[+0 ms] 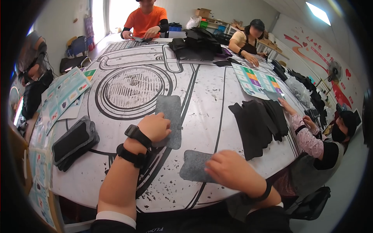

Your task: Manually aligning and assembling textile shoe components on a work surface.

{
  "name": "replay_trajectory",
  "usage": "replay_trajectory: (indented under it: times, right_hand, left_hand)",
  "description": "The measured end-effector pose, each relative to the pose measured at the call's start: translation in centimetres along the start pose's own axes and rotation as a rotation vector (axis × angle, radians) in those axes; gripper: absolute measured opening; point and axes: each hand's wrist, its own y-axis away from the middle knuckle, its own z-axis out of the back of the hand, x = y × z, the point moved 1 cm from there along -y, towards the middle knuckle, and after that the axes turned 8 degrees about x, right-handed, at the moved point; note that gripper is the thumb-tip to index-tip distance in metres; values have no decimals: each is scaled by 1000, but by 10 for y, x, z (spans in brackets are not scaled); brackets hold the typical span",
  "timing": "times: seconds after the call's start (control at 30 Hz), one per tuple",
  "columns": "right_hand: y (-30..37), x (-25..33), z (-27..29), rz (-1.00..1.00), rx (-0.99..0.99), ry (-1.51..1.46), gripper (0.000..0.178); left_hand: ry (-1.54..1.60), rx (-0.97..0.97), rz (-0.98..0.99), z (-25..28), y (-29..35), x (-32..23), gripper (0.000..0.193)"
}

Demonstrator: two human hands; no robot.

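Fingers curled, my left hand [154,127] rests on a flat grey felt-like piece [168,105] with rounded corners, its long side pointing away from me. To the right and nearer, a second grey felt-like piece [193,165] lies sideways on the table. My right hand [233,173] has its thumb and fingers closed at that piece's right end, which they cover. Left of my left forearm sits a small stack of black and grey rounded pieces [75,140]. Beyond my right hand, long black pieces [256,124] lie fanned in an overlapping pile.
The white table cover [206,112] has a black line drawing and dark flecks. A large black heap [200,42] stands at the far side. Printed sheets [64,97] lie left, and another sheet [256,79] right. Several people work around the table, one hand [286,105] close by the fanned pile.
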Motion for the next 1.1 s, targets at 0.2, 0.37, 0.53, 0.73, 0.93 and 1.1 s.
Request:
replay_trajectory:
  times: [0.2,0.37,0.53,0.73,0.93,1.1]
  right_hand:
    - [37,29,-29,-49,-62,-161,16]
    - [45,36,-48,-20,-113,-239,18]
    - [46,34,-49,-12,-176,-208,17]
    - [52,35,-49,-84,-145,-165,17]
    - [45,35,-55,-70,-156,-158,22]
    - [39,36,-57,-82,-160,-108,24]
  left_hand:
    - [-58,24,-3,2,-2,-3,20]
    - [-10,15,17,7,2,0,22]
    - [-22,48,67,9,8,13,24]
    - [-54,63,87,9,2,3,26]
    - [-38,66,108,9,7,5,26]
    - [-31,77,118,9,4,6,26]
